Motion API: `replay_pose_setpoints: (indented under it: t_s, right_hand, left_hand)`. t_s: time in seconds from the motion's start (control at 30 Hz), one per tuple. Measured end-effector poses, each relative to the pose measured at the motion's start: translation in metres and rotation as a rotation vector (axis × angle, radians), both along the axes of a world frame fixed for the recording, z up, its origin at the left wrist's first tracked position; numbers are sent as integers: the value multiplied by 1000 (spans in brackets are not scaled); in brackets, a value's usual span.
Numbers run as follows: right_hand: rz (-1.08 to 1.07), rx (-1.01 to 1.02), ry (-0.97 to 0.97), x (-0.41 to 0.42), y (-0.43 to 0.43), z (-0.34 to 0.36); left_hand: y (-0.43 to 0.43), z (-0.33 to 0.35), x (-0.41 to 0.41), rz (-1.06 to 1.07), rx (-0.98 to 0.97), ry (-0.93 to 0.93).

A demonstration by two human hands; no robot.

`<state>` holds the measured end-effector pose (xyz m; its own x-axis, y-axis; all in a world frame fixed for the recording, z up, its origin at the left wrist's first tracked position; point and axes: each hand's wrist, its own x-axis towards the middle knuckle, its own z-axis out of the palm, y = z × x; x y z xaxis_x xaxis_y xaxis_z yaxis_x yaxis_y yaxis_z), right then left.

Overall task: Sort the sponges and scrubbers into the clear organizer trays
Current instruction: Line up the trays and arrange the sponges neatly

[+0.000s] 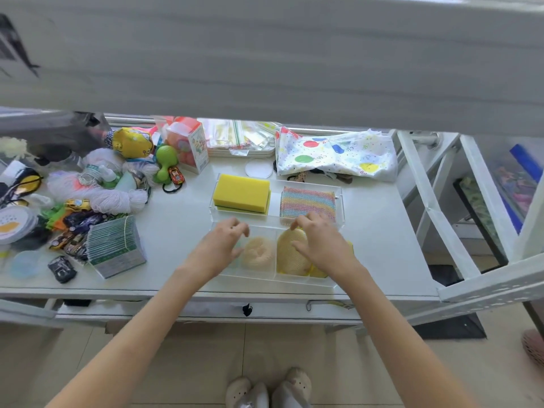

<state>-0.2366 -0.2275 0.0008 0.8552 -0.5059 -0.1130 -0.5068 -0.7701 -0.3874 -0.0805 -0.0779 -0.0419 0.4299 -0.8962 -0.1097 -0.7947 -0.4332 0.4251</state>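
At the bottom edge, two light slippers [269,390] stand on the tiled floor, and both bare forearms reach up from there over the front lip of the white worktop [182,231]. The left hand [223,244] hangs over the left end of the near clear tray [265,275], fingers spread and curled, gripping nothing. The right hand [321,240] hovers over the tray's right compartment, fingers likewise loose and apart, just above a pale yellow mesh scrubber [290,254] that lies there on something brighter yellow. The middle compartment holds a round beige scrubber [259,254]. Just behind, touching or nearly touching the near tray, the far clear tray [341,201] carries a yellow sponge [241,191] on the left and a rainbow-striped scrubber pad [307,201] on the right. To the left lie toy cars, a stack of cards [116,245] and white yarn [114,198]; farther back, a balloon-print cloth [335,156].
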Motion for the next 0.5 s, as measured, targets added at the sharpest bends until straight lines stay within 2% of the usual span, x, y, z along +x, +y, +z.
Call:
replay_pose_setpoints:
  t_s: [0.1,0.2,0.43,0.5]
  right_hand:
    - [130,39,75,31,25,-15]
    - [213,28,200,51,44,-34]
    - [263,-169,204,54,52,-57]
    - [286,-230,220,54,54,-59]
  left_hand:
    - [18,0,17,71,211,58]
    - [20,-4,19,77,327,111]
    - [18,-19,12,126,245,56]
    - [16,-19,12,115,276,21]
